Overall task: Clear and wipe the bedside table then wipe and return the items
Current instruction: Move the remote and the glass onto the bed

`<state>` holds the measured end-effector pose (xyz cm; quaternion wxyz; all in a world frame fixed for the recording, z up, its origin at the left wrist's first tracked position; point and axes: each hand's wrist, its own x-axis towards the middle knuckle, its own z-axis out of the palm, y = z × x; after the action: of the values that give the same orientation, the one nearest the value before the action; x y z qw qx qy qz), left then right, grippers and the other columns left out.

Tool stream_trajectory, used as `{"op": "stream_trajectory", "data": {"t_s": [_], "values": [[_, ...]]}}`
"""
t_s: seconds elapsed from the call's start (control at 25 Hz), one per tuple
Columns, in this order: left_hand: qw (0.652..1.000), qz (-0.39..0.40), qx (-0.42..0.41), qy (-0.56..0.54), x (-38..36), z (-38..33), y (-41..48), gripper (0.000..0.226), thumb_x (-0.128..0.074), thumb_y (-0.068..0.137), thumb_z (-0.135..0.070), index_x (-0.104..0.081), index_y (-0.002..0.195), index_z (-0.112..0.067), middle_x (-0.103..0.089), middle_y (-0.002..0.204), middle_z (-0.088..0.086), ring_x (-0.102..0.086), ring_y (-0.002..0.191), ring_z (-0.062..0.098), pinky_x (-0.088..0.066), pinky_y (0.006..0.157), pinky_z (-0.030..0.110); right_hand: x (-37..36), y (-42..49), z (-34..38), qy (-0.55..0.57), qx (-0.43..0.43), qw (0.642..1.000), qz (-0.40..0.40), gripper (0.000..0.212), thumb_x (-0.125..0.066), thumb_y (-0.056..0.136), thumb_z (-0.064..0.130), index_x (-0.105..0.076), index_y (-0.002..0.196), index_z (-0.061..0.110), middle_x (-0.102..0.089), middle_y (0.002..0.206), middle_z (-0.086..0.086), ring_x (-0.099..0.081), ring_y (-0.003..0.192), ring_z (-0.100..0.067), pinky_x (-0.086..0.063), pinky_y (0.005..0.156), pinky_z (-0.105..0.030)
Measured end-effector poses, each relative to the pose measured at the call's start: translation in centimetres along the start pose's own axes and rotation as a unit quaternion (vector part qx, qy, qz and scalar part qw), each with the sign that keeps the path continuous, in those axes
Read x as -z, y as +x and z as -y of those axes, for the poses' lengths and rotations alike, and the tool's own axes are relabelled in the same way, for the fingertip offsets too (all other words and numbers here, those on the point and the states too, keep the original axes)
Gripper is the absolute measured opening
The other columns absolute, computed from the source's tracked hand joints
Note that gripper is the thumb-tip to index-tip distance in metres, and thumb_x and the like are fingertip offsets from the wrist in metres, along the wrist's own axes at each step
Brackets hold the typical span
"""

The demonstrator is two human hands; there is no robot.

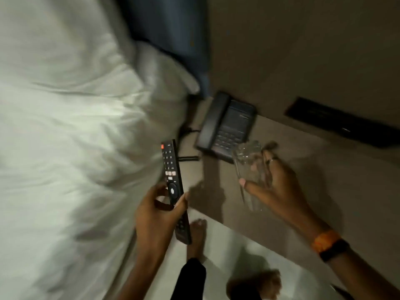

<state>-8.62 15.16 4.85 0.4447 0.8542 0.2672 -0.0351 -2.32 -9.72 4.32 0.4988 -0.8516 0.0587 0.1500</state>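
Observation:
My left hand [158, 211] grips a long black remote control [172, 180] by its lower half, held over the gap between the bed and the bedside table [303, 191]. My right hand [275, 187] is wrapped around a clear drinking glass [249, 167], tilted on its side just above the beige tabletop. A black desk telephone [227, 124] sits at the table's far left corner, its cord trailing off the left edge. The picture is blurred by motion.
A bed with rumpled white bedding [75, 137] fills the left side, a blue headboard [173, 35] behind it. A dark panel [342, 122] is set in the wall above the table. My bare feet [195, 239] stand on the pale floor below.

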Motion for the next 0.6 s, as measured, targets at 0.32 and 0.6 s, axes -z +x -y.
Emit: {"op": "stream_trajectory", "data": {"t_s": [0.32, 0.6], "values": [[0.910, -0.362, 0.180, -0.088, 25.8, 9.5, 0.1, 0.030, -0.079, 0.074, -0.054, -0.066, 0.099, -0.042, -0.072, 0.090, -0.013, -0.067, 0.060, 0.005, -0.053, 0.060, 0.023, -23.9, 3.6, 24.3, 0.009, 0.164, 0.958, 0.234, 0.067, -0.074, 0.073, 0.050, -0.054, 0.135, 0.033, -0.068, 0.096, 0.009, -0.062, 0.074, -0.020, -0.059, 0.077, -0.028], [0.864, -0.429, 0.265, 0.010, 34.0, 19.5, 1.6, 0.061, -0.070, 0.072, -0.066, -0.067, 0.117, -0.025, -0.066, 0.108, -0.015, -0.065, 0.090, 0.008, -0.047, 0.075, 0.023, -41.8, 2.5, 30.3, -0.078, 0.185, 0.925, 0.323, 0.067, -0.074, 0.081, 0.044, -0.052, 0.141, 0.025, -0.060, 0.093, 0.014, -0.057, 0.084, -0.002, -0.043, 0.082, -0.025]]}}
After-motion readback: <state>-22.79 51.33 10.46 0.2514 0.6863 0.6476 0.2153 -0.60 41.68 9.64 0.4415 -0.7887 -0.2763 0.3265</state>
